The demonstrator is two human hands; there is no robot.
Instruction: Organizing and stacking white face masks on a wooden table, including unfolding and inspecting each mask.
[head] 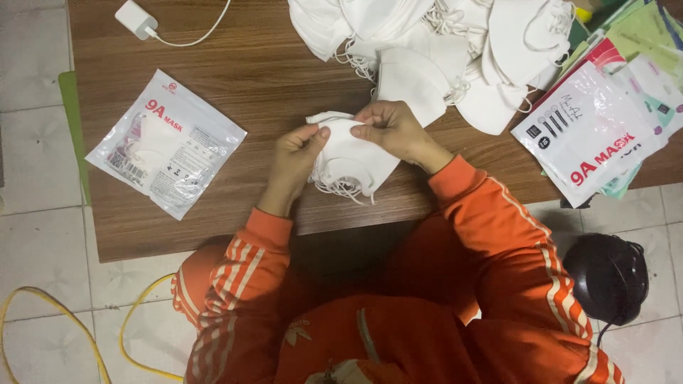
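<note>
Head view, looking down on a low wooden table (270,85). The left hand (295,156) and the right hand (391,131) meet over the table's near edge, both on a small stack of folded white masks (352,160). Left thumb and forefinger pinch the stack's upper left corner; the other left fingers curl under it. Right fingers are pressed together and pinch the stack's top edge from the other side, fingertips almost touching the left thumb. Ear loops hang loose from the bottom of the stack, over the table edge. A sealed clear mask packet (167,142) lies flat to the left, well apart from the hands. A heap of loose white masks (441,50) fills the far side of the table, just beyond the right hand. A fan of empty printed pouches (590,128) lies at the right edge. A white charger with cable (135,19) sits at the far left corner. Both sleeves are orange with striped trim. A dark round helmet (605,277) rests on the tiled floor to the right; a yellow cable (43,306) loops on the floor to the left.
</note>
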